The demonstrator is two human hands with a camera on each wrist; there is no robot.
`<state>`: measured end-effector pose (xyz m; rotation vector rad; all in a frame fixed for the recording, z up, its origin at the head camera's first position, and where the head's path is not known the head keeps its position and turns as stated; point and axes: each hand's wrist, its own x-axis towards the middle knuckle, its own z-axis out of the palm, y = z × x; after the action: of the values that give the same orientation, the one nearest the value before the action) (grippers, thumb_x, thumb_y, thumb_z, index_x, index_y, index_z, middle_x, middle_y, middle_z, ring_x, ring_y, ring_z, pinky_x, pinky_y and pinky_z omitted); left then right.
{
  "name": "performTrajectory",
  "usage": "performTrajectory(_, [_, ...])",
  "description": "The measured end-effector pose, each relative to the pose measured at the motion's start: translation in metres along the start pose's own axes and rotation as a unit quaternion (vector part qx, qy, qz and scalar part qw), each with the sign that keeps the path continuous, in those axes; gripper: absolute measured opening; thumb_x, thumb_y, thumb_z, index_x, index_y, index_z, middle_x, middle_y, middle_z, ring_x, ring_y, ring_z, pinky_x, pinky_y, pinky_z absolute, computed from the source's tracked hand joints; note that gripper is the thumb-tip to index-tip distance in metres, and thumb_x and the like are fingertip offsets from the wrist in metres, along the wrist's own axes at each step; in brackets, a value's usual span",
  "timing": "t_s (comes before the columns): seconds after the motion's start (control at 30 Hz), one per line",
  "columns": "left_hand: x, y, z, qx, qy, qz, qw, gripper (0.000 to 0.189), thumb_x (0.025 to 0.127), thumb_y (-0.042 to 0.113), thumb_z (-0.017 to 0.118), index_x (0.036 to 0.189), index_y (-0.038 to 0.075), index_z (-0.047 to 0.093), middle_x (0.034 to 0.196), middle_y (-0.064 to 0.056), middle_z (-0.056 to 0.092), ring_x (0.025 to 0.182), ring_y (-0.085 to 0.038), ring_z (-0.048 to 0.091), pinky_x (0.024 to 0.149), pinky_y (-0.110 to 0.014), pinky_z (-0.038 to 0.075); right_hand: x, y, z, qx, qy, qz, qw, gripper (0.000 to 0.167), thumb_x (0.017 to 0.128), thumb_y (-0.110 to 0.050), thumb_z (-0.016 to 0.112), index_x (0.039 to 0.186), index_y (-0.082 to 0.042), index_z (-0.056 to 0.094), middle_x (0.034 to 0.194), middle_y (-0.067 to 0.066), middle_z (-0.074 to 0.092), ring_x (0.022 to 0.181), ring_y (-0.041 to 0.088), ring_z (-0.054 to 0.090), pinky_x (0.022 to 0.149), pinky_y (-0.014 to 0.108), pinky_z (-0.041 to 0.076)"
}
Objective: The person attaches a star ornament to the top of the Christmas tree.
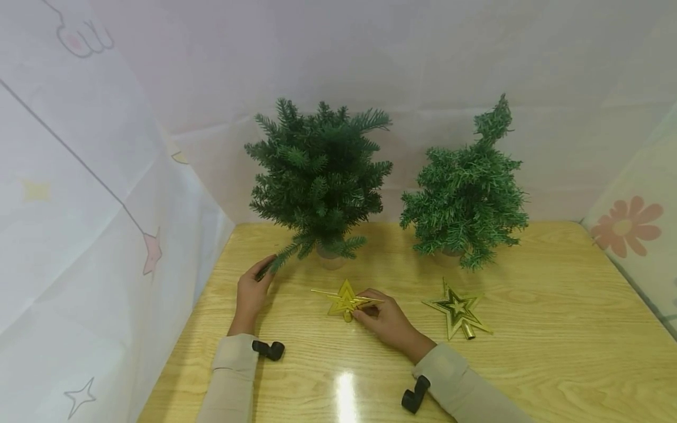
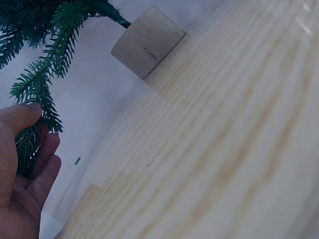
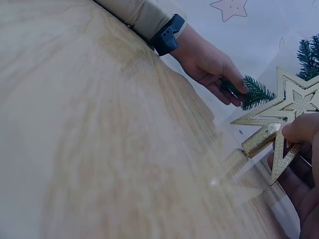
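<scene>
At the left of the table, my left hand (image 1: 252, 294) holds the drooping tip of a low branch (image 2: 40, 89) of the fuller artificial Christmas tree (image 1: 319, 176). Thumb and fingers lie on either side of the green needles in the left wrist view. That tree stands upright on a round wooden base (image 2: 148, 42). My right hand (image 1: 390, 324) pinches a gold star tree topper (image 3: 299, 102) in front of the tree, near its hollow stem (image 3: 261, 139). The star's stem points down, close above the tabletop.
A second, smaller Christmas tree (image 1: 468, 202) with a bent top stands to the right. Before it, another gold star topper (image 1: 456, 308) lies on the wooden table (image 1: 555, 352). Printed white cloth (image 1: 206, 76) hangs behind and along the sides.
</scene>
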<state>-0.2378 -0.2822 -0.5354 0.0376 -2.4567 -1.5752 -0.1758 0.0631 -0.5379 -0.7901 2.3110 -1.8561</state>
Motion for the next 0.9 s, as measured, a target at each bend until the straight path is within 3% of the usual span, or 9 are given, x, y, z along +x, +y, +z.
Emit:
performTrajectory(0.27, [0.000, 0.002, 0.001, -0.005, 0.002, -0.001, 1.0000, 0.034, 0.099, 0.031, 0.059, 0.133, 0.030, 0.061, 0.137, 0.002, 0.055, 0.125, -0.021, 0.052, 0.097, -0.043, 0.049, 0.000, -0.004, -0.002, 0.008, 0.010, -0.012, 0.9998, 0.023, 0.095, -0.017, 0.066, 0.118, -0.018, 0.066, 0.115, 0.001, 0.061, 0.099, 0.015, 0.065, 0.083, 0.028, 0.056])
performTrajectory(0.67, [0.001, 0.002, 0.001, -0.016, 0.007, 0.005, 0.9998, 0.034, 0.099, 0.033, 0.060, 0.133, 0.028, 0.061, 0.135, 0.001, 0.057, 0.122, -0.019, 0.054, 0.097, -0.040, 0.049, 0.001, -0.012, -0.001, 0.010, 0.024, 0.007, 0.9996, 0.023, 0.095, -0.023, 0.067, 0.118, -0.022, 0.067, 0.116, -0.004, 0.062, 0.100, 0.013, 0.066, 0.083, 0.027, 0.056])
performTrajectory(0.9, [0.000, 0.001, 0.000, -0.021, 0.008, 0.002, 0.9997, 0.034, 0.099, 0.034, 0.060, 0.132, 0.028, 0.061, 0.135, 0.001, 0.057, 0.122, -0.019, 0.054, 0.097, -0.040, 0.050, 0.000, -0.028, -0.007, 0.012, 0.026, 0.033, 0.9990, 0.028, 0.096, -0.030, 0.064, 0.123, -0.022, 0.064, 0.119, -0.003, 0.062, 0.101, 0.014, 0.066, 0.083, 0.028, 0.056])
